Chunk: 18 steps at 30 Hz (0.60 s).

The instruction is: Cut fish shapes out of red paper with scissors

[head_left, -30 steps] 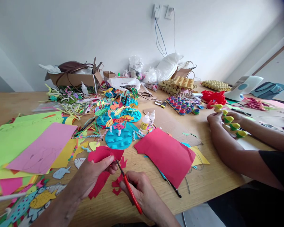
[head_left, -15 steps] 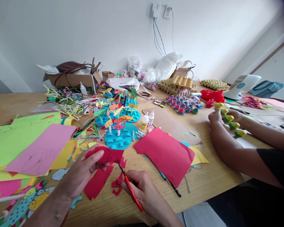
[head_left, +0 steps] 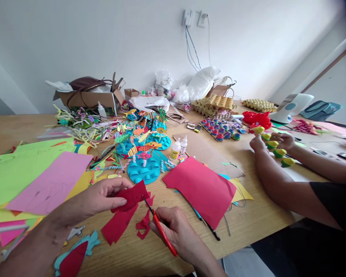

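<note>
Above the worktop [head_left: 138, 252], apparently trimming red paper [head_left: 136, 194] pinched in left grip [head_left: 103, 197] with scissors [head_left: 163, 235] held in right grip [head_left: 177, 227], needing careful turning.

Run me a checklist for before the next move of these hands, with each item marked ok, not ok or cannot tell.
1. Left hand holds the small red paper: ok, thumb on top.
2. Right hand holds the scissors: ok, by the red handles.
3. Blades lined up at the paper: ok in position, tips at its right edge; whether they grip it, cannot tell.
4. Table around the blades free of scraps: not ok, red scraps lie just below them.
5. Co-worker's hands away from the blades: ok, they are off to the right with a yellow-and-green piece.
</note>
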{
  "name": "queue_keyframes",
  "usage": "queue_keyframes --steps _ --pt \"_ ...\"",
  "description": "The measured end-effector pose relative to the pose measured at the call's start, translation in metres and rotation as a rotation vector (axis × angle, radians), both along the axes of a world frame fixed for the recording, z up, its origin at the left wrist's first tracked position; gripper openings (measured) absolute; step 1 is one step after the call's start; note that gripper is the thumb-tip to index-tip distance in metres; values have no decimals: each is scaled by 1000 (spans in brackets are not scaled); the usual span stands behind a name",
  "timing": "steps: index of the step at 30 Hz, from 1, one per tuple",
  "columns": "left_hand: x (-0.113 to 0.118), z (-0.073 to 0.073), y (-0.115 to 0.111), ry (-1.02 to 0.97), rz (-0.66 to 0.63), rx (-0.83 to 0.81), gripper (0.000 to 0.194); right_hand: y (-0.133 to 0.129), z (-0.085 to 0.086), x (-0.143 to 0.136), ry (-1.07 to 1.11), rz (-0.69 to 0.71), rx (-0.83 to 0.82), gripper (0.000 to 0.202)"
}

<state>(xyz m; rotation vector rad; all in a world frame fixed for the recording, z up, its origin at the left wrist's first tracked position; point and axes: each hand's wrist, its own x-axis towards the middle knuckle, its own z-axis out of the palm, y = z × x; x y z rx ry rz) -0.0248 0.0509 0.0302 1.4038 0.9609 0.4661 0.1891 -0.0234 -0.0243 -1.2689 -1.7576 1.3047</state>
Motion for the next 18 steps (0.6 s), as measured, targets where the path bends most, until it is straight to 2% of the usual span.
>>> queue_keyframes --steps 3,8,13,18 --pt "7 6 2 34 -62 34 7 0 1 1 7 12 -9 39" --pt "19 5 2 37 -3 134 15 -1 2 2 29 5 -18 40" --pt "25 -8 -2 -62 53 -5 18 0 -3 0 123 -29 -63 37" --pt "35 -12 -11 -139 161 -75 12 -1 -11 -4 309 -35 -125 39"
